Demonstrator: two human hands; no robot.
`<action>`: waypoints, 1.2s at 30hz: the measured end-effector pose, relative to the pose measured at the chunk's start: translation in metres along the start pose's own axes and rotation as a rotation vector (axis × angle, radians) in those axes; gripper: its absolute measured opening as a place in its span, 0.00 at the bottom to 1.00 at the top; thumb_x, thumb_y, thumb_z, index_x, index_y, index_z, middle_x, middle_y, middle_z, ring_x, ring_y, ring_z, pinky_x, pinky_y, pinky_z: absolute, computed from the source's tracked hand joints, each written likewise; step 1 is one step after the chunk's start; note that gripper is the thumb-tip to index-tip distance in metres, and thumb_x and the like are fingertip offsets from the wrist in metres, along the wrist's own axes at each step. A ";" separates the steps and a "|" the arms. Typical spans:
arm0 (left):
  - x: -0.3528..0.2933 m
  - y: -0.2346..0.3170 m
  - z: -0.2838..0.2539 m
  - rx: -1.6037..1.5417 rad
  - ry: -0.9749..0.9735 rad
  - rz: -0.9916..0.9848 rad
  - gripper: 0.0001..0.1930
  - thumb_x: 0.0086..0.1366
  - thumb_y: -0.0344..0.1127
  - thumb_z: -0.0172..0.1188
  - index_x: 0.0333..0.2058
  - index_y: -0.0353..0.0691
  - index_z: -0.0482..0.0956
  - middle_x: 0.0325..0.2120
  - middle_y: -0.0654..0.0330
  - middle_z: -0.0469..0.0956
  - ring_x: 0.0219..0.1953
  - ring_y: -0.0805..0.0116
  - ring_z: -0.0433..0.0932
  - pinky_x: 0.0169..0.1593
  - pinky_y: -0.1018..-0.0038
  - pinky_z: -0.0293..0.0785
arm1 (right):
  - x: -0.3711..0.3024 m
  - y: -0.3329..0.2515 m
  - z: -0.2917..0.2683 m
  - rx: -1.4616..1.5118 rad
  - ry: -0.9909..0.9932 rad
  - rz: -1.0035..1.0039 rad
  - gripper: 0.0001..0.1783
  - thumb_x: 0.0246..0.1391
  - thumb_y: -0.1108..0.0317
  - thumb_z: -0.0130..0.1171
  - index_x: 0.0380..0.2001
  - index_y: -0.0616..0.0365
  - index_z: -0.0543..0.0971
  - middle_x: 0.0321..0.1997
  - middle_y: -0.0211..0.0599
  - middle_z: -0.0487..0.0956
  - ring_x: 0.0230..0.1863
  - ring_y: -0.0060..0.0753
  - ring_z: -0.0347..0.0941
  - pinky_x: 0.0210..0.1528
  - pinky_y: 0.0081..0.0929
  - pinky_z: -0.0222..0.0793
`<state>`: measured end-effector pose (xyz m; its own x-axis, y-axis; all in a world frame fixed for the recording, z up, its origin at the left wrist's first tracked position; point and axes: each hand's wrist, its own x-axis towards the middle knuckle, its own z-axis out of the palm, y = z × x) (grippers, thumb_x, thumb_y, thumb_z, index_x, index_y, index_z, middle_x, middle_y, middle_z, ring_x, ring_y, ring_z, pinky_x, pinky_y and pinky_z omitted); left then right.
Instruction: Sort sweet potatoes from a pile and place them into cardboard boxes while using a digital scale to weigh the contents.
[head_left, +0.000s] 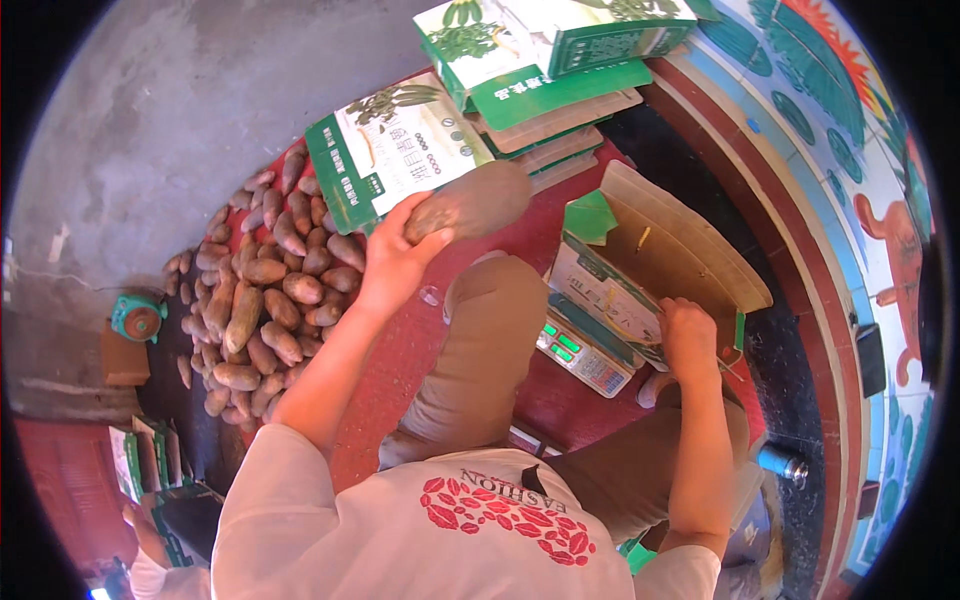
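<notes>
A large, long brown tuber (478, 200) is held up by my left hand (393, 250), fingers closed round its near end. It hangs in front of a green and white carton (400, 140) and partly covers that carton's corner. Under my right hand (690, 335) is the near side of an open cardboard box (690, 250), the fingers closed over its edge. That box rests on a digital scale (590, 362) with a lit green display, between my legs. What lies deep inside the box is hidden from me. A big heap of similar tubers (270, 290) spreads on the left.
Stacked cartons (560, 135) rise at the back, with a printed box (590, 40) on top. A blue can (782, 463) stands at the right. At far left are a teal round device (138, 318) and another person's arm (148, 540). A curved tiled wall (800, 120) bounds the right.
</notes>
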<state>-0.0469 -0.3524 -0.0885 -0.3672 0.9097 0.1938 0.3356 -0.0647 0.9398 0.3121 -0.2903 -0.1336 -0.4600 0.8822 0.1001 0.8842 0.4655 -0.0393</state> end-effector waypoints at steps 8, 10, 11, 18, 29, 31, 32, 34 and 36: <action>0.036 0.026 0.110 -0.110 -0.337 0.152 0.25 0.49 0.29 0.64 0.48 0.34 0.69 0.38 0.56 0.76 0.41 0.71 0.74 0.46 0.76 0.69 | 0.001 -0.003 0.005 -0.010 0.040 -0.104 0.04 0.40 0.74 0.53 0.24 0.55 0.75 0.26 0.36 0.75 0.32 0.36 0.73 0.34 0.30 0.70; 0.041 0.026 0.138 0.194 -0.404 0.292 0.24 0.49 0.32 0.64 0.47 0.36 0.70 0.38 0.57 0.76 0.39 0.69 0.75 0.46 0.76 0.69 | 0.001 -0.001 0.007 -0.010 0.045 -0.118 0.05 0.40 0.74 0.53 0.24 0.55 0.75 0.26 0.36 0.75 0.32 0.36 0.73 0.34 0.30 0.70; 0.043 0.024 0.147 0.195 -0.397 0.294 0.24 0.49 0.32 0.64 0.47 0.36 0.70 0.38 0.57 0.76 0.39 0.69 0.75 0.46 0.76 0.69 | 0.003 -0.003 0.007 0.002 0.060 -0.131 0.05 0.40 0.74 0.53 0.24 0.55 0.75 0.26 0.36 0.75 0.32 0.36 0.73 0.34 0.30 0.70; 0.045 -0.005 0.208 0.574 -0.602 0.228 0.24 0.46 0.40 0.65 0.43 0.40 0.73 0.36 0.50 0.76 0.40 0.53 0.75 0.43 0.64 0.71 | 0.011 -0.004 0.009 -0.007 0.078 -0.128 0.03 0.41 0.74 0.52 0.24 0.55 0.74 0.25 0.37 0.74 0.31 0.36 0.73 0.33 0.29 0.71; 0.045 0.006 0.198 0.683 -0.719 0.160 0.11 0.55 0.39 0.54 0.36 0.45 0.78 0.33 0.52 0.78 0.38 0.54 0.76 0.42 0.62 0.72 | 0.019 -0.007 0.009 -0.033 0.081 -0.120 0.02 0.43 0.75 0.51 0.23 0.57 0.72 0.24 0.38 0.73 0.30 0.40 0.73 0.32 0.33 0.70; 0.040 0.010 0.183 0.547 -0.665 0.187 0.11 0.55 0.39 0.54 0.36 0.44 0.78 0.33 0.52 0.78 0.38 0.54 0.76 0.42 0.61 0.72 | 0.020 -0.008 0.010 -0.056 0.071 -0.124 0.02 0.44 0.75 0.50 0.23 0.57 0.72 0.24 0.38 0.73 0.30 0.40 0.72 0.32 0.33 0.69; 0.037 0.012 0.172 0.487 -0.643 0.245 0.10 0.55 0.36 0.54 0.35 0.43 0.78 0.33 0.53 0.78 0.37 0.54 0.76 0.41 0.61 0.71 | 0.020 -0.008 0.010 -0.040 0.078 -0.125 0.02 0.45 0.75 0.50 0.23 0.57 0.72 0.24 0.39 0.73 0.30 0.41 0.72 0.32 0.34 0.69; 0.028 0.016 0.142 0.344 -0.513 0.336 0.09 0.56 0.35 0.54 0.35 0.42 0.78 0.32 0.53 0.78 0.36 0.54 0.76 0.40 0.63 0.72 | 0.022 -0.010 0.005 0.025 0.069 -0.120 0.02 0.47 0.73 0.49 0.23 0.58 0.71 0.25 0.41 0.73 0.30 0.43 0.72 0.32 0.36 0.68; 0.021 0.008 0.111 0.196 -0.393 0.431 0.08 0.56 0.34 0.54 0.34 0.40 0.77 0.31 0.53 0.78 0.36 0.54 0.76 0.39 0.64 0.72 | 0.021 -0.007 0.005 0.023 0.071 -0.114 0.02 0.48 0.73 0.50 0.24 0.59 0.72 0.25 0.41 0.73 0.31 0.44 0.72 0.33 0.36 0.68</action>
<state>0.0447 -0.2882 -0.1085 0.1716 0.9038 0.3920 0.5496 -0.4180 0.7233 0.2958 -0.2746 -0.1362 -0.5501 0.8165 0.1750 0.8238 0.5650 -0.0463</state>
